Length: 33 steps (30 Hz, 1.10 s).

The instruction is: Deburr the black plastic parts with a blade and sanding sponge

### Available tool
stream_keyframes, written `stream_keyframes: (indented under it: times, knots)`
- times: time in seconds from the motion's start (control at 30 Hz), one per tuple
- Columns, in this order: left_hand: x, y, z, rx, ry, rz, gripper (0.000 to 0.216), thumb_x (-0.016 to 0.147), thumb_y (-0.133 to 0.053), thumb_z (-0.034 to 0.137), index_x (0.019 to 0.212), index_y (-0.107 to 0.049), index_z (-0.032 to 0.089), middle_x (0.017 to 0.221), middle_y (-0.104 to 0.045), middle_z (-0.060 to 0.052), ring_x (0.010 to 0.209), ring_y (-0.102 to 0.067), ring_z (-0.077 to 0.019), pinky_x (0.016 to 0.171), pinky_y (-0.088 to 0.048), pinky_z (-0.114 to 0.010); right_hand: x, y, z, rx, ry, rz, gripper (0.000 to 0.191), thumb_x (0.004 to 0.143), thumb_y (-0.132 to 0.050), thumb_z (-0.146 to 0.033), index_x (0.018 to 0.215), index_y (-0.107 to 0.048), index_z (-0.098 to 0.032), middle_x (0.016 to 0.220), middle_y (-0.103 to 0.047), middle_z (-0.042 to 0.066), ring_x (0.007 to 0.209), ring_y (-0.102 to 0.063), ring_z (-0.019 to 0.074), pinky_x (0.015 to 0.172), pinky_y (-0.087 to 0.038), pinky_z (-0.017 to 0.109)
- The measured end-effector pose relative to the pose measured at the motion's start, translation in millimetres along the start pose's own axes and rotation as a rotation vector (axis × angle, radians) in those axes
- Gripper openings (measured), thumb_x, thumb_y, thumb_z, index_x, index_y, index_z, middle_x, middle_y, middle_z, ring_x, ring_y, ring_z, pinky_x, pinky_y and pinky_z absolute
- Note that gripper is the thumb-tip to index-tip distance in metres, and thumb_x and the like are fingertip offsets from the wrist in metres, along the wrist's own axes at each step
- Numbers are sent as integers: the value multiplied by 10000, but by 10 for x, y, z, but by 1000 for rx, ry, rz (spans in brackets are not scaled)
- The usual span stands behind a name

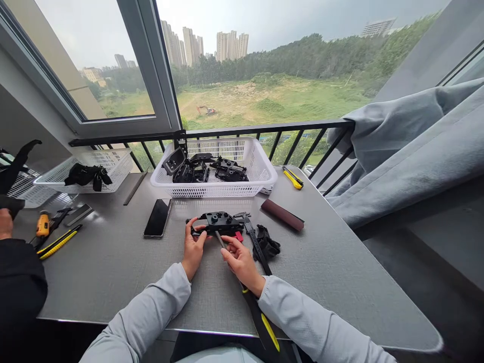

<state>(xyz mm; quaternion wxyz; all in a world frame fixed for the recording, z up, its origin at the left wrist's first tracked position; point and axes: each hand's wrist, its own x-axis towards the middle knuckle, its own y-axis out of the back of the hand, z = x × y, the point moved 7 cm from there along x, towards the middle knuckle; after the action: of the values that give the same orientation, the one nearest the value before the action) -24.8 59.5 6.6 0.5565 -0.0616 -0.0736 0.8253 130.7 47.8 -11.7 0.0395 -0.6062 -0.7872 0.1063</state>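
Work is judged to be under way on one black plastic part (221, 220); no finished surface can be confirmed at this size. Further black parts (230, 170) lie in the white basket (212, 190) at the back of the desk (321, 282); whether these are done or waiting cannot be told.

The part in hand is just above the desk or resting on it, in front of the basket. The left hand (194, 249) grasps its left end, thumb on the near side. The right hand (244, 262) grips a file (220, 240), its tip at the part's near edge, right of the left thumb. A caliper (254, 239) lies just beside the part's right end.
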Motion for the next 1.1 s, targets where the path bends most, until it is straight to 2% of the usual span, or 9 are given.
stream_keyframes:
  times: [0.1,0.23,0.37,0.6,0.87,1.1]
  knots:
    - [11,-7,-29,-24,13,-3,568,713,-704,363,1233,-491,286,912,-636,-3,699,-654,-142,712,-585,-335,2,-6,7,0,-8,-6,461,751,-684,-460,1121,-590,-202,635,-426,-65,435,-318,66,365,-246,206]
    - [33,-12,-68,-29,46,-6,366,705,-689,420,1011,-617,232,997,-651,-38,677,-661,-141,685,-593,-338,9,-6,15,-6,-13,-10,462,754,-678,-452,1129,-583,-199,634,-427,-68,433,-317,64,363,-240,204]
    - [43,-8,-74,-15,63,-10,328,667,-709,420,889,-607,202,852,-652,-15,691,-666,-160,689,-587,-349,11,-7,20,-18,-11,-15,451,760,-670,-429,1133,-573,-195,636,-423,-71,430,-309,59,360,-226,201]
    - [42,-19,-97,44,45,-6,384,584,-783,330,862,-546,213,730,-614,28,618,-643,-160,646,-555,-339,11,-14,13,-49,1,-25,421,770,-648,-399,1128,-571,-191,644,-410,-72,436,-304,60,365,-221,204]
    - [-22,-58,-56,12,34,-91,289,660,-676,306,904,-549,218,840,-646,-4,764,-657,-185,754,-558,-374,3,-22,26,-91,-6,-36,410,758,-656,-358,1119,-597,-173,653,-405,-67,467,-324,68,390,-251,207]
    - [-56,-87,-57,18,17,-136,274,690,-656,314,928,-564,214,870,-657,-17,782,-650,-186,776,-545,-364,4,1,36,-108,4,-19,413,751,-669,-366,1119,-621,-185,668,-422,-56,491,-345,78,410,-274,213]
